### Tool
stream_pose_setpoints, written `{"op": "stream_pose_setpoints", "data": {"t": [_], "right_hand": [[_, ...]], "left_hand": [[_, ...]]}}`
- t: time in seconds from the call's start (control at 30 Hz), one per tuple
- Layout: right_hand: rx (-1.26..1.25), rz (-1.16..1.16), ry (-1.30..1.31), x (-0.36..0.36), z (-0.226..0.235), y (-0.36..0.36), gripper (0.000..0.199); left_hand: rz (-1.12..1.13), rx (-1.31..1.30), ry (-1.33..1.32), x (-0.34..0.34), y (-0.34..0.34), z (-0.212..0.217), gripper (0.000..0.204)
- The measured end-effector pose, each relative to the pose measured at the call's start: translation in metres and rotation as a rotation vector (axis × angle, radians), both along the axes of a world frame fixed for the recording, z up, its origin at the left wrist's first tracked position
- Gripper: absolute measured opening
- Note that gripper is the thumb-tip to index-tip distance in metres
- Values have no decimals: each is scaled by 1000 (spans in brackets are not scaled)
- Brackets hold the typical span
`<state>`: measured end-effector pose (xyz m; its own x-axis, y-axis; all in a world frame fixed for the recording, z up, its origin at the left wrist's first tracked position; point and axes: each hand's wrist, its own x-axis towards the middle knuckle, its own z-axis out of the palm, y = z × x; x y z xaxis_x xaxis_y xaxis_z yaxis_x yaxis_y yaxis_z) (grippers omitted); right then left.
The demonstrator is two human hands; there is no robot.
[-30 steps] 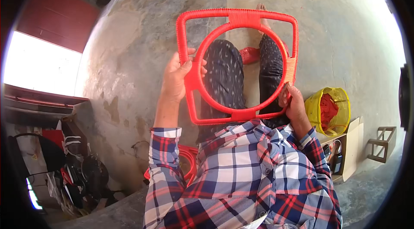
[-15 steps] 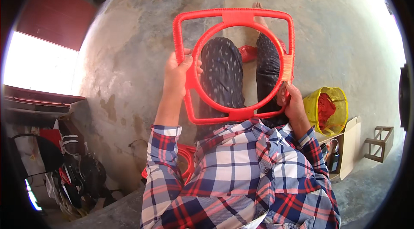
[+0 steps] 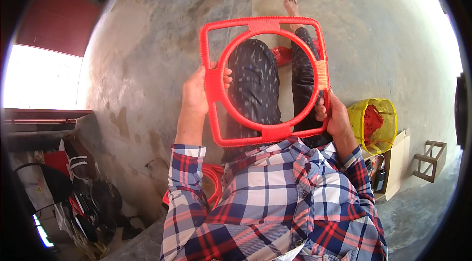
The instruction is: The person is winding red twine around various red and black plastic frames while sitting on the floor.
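Note:
A bright red, cord-wrapped frame [image 3: 271,133] is held up over my lap. It is a rounded square with a ring inside, joined by wrapped bands on its sides. The band on the right side [image 3: 321,75] looks paler and more orange than the others. My left hand [image 3: 194,91] grips the left side, its fingertips showing inside the ring and its thumb mostly hidden behind the band. Lower on the right side, my right hand [image 3: 337,116] is closed around the frame's outer bar, below the pale band.
On the right stand a yellow mesh basket [image 3: 388,125] with red material inside, an open cardboard box [image 3: 397,167] and a small wooden stool [image 3: 430,161]. More red frames [image 3: 212,182] lie by my left elbow. Bags and clutter [image 3: 93,192] fill the lower left.
The frame has turned slightly and its top edge has come down a little. My left thumb, earlier across the front, has slipped behind the left band. Both hands still hold the frame.

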<state>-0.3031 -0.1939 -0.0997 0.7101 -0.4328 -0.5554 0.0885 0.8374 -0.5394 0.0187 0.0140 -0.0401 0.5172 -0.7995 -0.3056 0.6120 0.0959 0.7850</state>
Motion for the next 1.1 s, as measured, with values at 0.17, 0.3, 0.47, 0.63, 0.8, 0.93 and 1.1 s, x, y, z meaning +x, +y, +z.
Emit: {"op": "stream_pose_setpoints", "data": {"t": [0.17, 0.3, 0.47, 0.63, 0.8, 0.93, 1.1], "right_hand": [[15, -4, 55, 1, 1, -3, 40], [9, 23, 71, 1, 3, -5, 40], [-6, 24, 52, 0, 8, -6, 39], [-84, 6, 75, 2, 14, -4, 39], [-150, -13, 78, 3, 19, 0, 36], [-185, -41, 102, 3, 21, 2, 34], [-276, -44, 98, 1, 26, 9, 30]], "left_hand": [[-4, -49, 37, -1, 4, -2, 47], [38, -11, -20, -5, 3, -3, 41], [179, 117, -2, -11, 3, -6, 34], [225, 107, -13, -17, 6, -2, 32], [243, 112, -77, -21, 6, 11, 33], [263, 101, -112, -25, 8, 16, 37], [212, 52, -126, -19, 4, 17, 36]]}}
